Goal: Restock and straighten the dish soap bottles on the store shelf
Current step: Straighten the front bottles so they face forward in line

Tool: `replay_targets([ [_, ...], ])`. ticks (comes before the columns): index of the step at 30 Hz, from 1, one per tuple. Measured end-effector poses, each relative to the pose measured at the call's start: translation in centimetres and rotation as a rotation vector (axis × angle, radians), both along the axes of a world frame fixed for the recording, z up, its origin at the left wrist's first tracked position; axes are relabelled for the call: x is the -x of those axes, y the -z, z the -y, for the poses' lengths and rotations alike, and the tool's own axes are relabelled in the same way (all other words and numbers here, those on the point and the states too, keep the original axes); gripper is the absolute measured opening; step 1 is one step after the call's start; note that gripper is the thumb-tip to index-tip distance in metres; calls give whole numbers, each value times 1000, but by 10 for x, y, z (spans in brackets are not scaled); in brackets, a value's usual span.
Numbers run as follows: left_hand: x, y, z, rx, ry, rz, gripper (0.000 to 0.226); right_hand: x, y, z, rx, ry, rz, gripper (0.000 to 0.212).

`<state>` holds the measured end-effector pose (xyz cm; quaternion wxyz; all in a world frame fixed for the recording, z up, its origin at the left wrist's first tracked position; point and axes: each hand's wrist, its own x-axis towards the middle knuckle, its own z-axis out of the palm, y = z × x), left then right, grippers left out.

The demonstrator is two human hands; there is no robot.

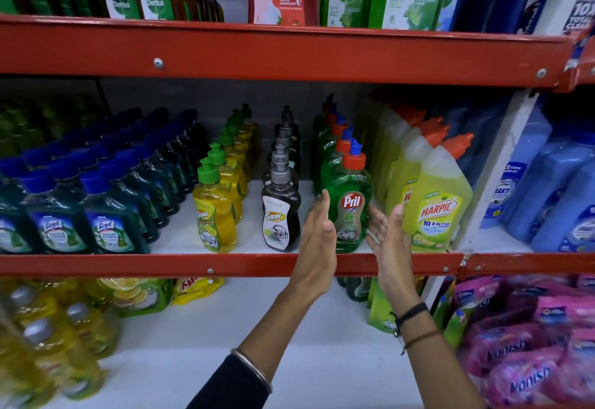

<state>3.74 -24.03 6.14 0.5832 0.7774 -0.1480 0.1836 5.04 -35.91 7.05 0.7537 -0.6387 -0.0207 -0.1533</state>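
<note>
A green Pril dish soap bottle [349,212] with a red and blue cap stands at the front of its row on the middle shelf [225,265]. My left hand [317,241] is flat and open just left of it, fingertips near its side. My right hand [388,238] is open just right of it, palm facing the bottle. Neither hand clearly grips it. To the left stand a row of dark Patanjali Super bottles [280,212] and a row of yellow Super bottles [215,215].
Yellow Harpic bottles [439,202] stand close on the right, blue bottles [553,189] beyond them. Dark green Lizol bottles [109,212] fill the shelf's left. The red upper shelf beam [289,51] hangs overhead. Pink Vanish pouches [528,354] and yellow bottles [48,337] lie on the lower shelf.
</note>
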Motion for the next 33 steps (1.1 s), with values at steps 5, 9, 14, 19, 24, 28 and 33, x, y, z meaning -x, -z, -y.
replay_targets([
  [5, 18, 12, -17, 201, -313, 352, 66, 24, 30, -31, 6, 223, 248, 61],
  [9, 5, 1, -51, 304, -383, 188, 68, 36, 38, -75, 66, -57, 238, 68],
  [14, -7, -3, -74, 236, -165, 11, 104, 13, 23, -103, 50, -243, 107, 82],
  [19, 3, -6, -89, 212, -86, -36, 89, 3, 11, -102, -20, -270, 36, 78],
  [24, 8, -7, -96, 177, -103, -58, 100, 5, 4, -98, -26, -274, 32, 79],
  [28, 9, -5, -95, 160, -117, -61, 98, 9, 5, -100, -20, -246, 40, 77],
  [33, 11, -3, -95, 123, -125, -50, 91, 11, 2, -103, -25, -239, 60, 69],
])
